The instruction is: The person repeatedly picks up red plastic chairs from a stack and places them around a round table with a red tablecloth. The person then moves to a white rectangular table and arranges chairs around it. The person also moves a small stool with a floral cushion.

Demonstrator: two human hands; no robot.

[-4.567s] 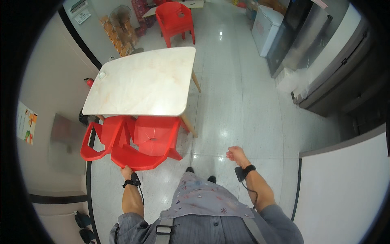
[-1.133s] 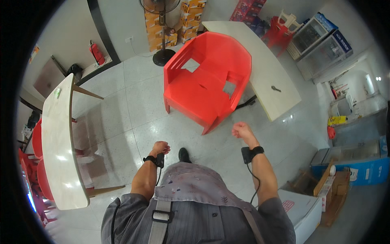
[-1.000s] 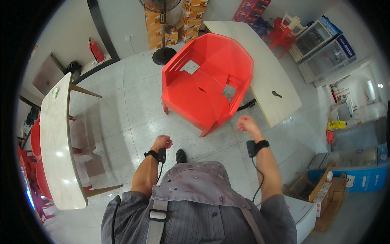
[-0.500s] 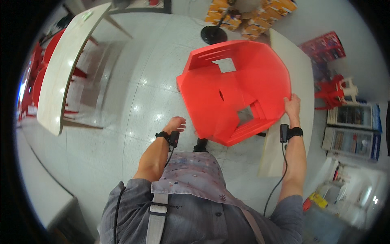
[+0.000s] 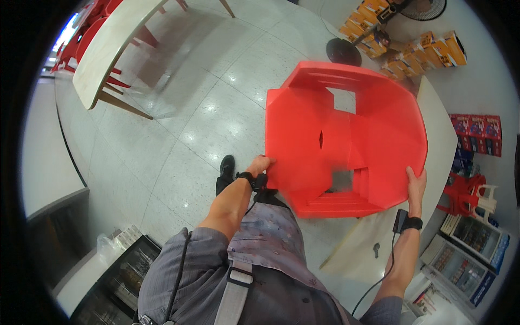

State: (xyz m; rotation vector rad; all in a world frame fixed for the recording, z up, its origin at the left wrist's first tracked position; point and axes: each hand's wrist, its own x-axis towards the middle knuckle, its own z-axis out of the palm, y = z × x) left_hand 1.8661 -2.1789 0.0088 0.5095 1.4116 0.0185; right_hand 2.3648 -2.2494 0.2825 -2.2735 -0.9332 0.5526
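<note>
A red plastic armchair is in front of me, its seat to the left and its back to the right. Openings show beneath both armrests, and a small slot pierces the seat. At the near left corner of the seat, the fingers of my left hand close on the edge. My right hand grips the rim of the chair's back. Some fingers of both hands are hidden by the plastic. The chair overlaps a pale table on the right; whether they touch I cannot tell.
Another pale table stands at the far left with red chairs behind it. A pedestal fan's round base and orange boxes are at the back. A small dark object lies on the right-hand table.
My left hand was free beside the chair and now grips its seat edge. The view has turned, and the chair appears farther right. My right hand keeps its hold.
</note>
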